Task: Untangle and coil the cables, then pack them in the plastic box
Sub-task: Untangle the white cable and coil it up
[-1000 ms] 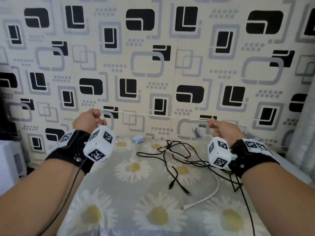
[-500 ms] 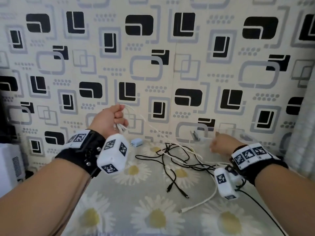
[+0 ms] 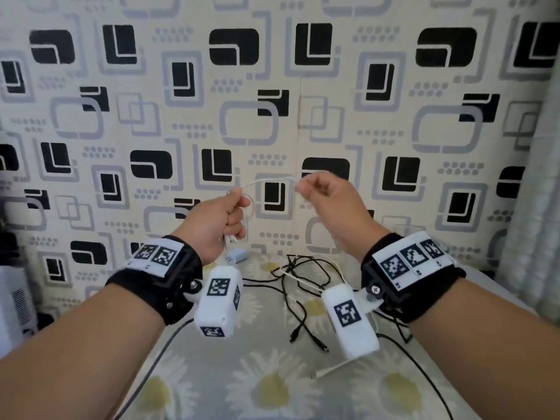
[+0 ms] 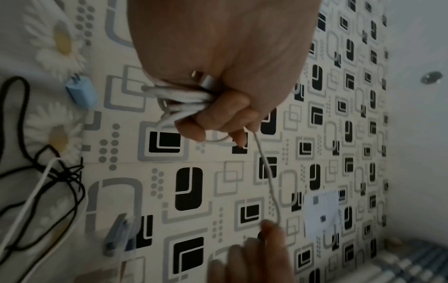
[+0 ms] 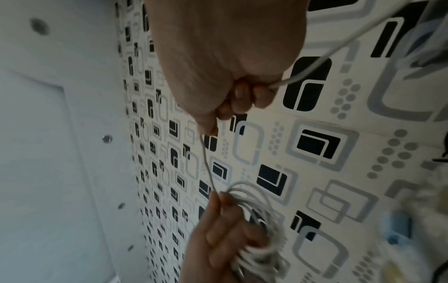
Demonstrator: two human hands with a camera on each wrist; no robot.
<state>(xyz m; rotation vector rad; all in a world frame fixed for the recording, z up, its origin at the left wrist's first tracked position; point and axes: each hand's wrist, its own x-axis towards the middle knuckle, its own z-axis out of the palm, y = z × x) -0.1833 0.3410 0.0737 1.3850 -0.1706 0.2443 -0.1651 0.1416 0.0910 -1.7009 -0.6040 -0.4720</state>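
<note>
My left hand [image 3: 225,218] is raised above the table and grips a bundle of white cable loops [image 4: 184,100], with a metal plug [image 4: 202,76] poking out by the palm. A short span of the same white cable [image 3: 269,180] arcs across to my right hand [image 3: 315,189], which pinches it between thumb and fingers [image 5: 242,95]. The cable's tail [image 5: 339,44] runs out of the right fist, off the frame's edge. A tangle of black cables [image 3: 303,277] lies on the daisy-print table [image 3: 272,389] with another white cable [image 3: 336,366]. No plastic box is in view.
A small blue charger plug [image 3: 238,255] sits at the back of the table by the patterned wall [image 3: 272,86]. A clear clip-like object [image 4: 118,233] lies near the wall. A white appliance [image 3: 13,301] stands at the left, a curtain [image 3: 539,207] at the right.
My right hand rose from the table and came in close to the left, bringing more white cable. The left hand shifted right and holds a thicker bundle of loops.
</note>
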